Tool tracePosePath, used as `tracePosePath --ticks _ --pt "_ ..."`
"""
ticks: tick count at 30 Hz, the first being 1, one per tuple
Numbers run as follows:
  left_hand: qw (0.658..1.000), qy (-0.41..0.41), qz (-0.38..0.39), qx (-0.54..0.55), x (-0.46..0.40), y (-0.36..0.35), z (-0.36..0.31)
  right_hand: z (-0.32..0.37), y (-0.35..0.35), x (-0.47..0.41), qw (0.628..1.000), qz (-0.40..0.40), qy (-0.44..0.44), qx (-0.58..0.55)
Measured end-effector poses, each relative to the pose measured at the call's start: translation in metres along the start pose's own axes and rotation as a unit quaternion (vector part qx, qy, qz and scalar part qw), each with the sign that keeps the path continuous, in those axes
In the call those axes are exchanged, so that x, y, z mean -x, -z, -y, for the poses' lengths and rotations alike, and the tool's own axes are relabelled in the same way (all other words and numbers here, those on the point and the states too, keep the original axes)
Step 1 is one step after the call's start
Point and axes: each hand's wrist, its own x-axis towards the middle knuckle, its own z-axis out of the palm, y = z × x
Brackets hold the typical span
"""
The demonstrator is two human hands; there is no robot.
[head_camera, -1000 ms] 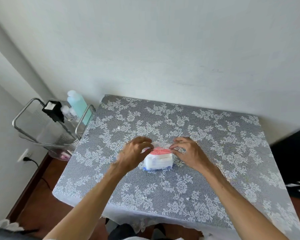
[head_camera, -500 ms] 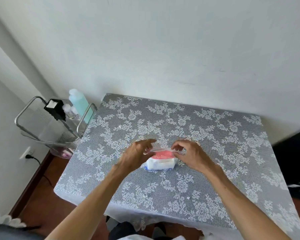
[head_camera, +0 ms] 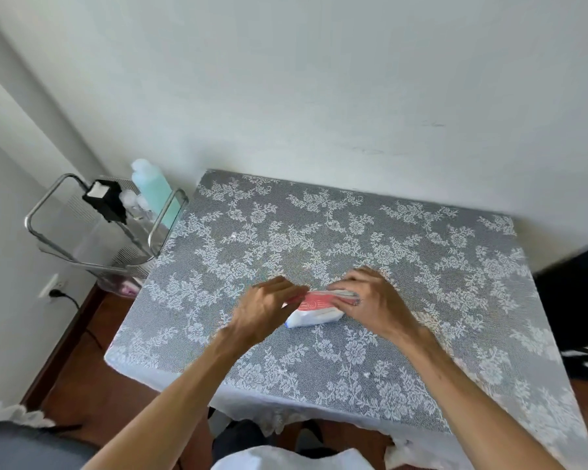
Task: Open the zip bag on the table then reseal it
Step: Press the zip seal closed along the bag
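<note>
A small clear zip bag with a red-printed top and white contents lies on the lace-covered table, near its middle. My left hand pinches the bag's left top edge between thumb and fingers. My right hand grips the right end of the top strip, fingers curled over it. Both hands blur a little. Whether the bag's zip is open or closed cannot be told; the hands cover its ends.
A chrome wire rack stands off the table's left edge, holding a black-and-white box and a teal bottle. A white wall runs behind the table. A wall socket sits low on the left. A dark object stands at right.
Both hands stay on the bag's top edge. The left hand has slid slightly left along it and the bag's top has flattened and tilted away.
</note>
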Motion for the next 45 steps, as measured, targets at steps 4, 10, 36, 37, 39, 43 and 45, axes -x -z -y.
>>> tracePosePath --ticks 4,10,36,37,39,43,45 --pt "0.999 0.016 -0.026 0.035 0.006 -0.004 -0.006 0.016 -0.015 -0.005 1.000 -0.006 -0.005 -0.003" --pt "0.998 0.026 -0.062 0.006 0.020 -0.005 -0.004 0.022 -0.023 0.004 1.000 -0.004 -0.009 -0.008" --pt "0.991 0.126 -0.049 0.022 0.044 0.007 -0.002 0.059 -0.038 -0.003 0.998 0.011 -0.043 -0.033" --pt "0.991 0.127 -0.038 0.024 0.044 0.009 0.001 0.059 -0.038 -0.004 0.998 0.018 -0.051 -0.037" --pt "0.991 0.128 -0.017 0.033 0.045 0.012 0.004 0.061 -0.039 -0.006 0.997 0.026 -0.064 -0.042" --pt "0.989 0.138 0.007 0.055 0.041 0.019 0.007 0.072 -0.043 -0.015 0.997 0.035 -0.069 -0.023" --pt "0.988 0.138 0.016 0.065 0.039 0.022 0.009 0.077 -0.045 -0.019 0.995 0.038 -0.086 -0.021"
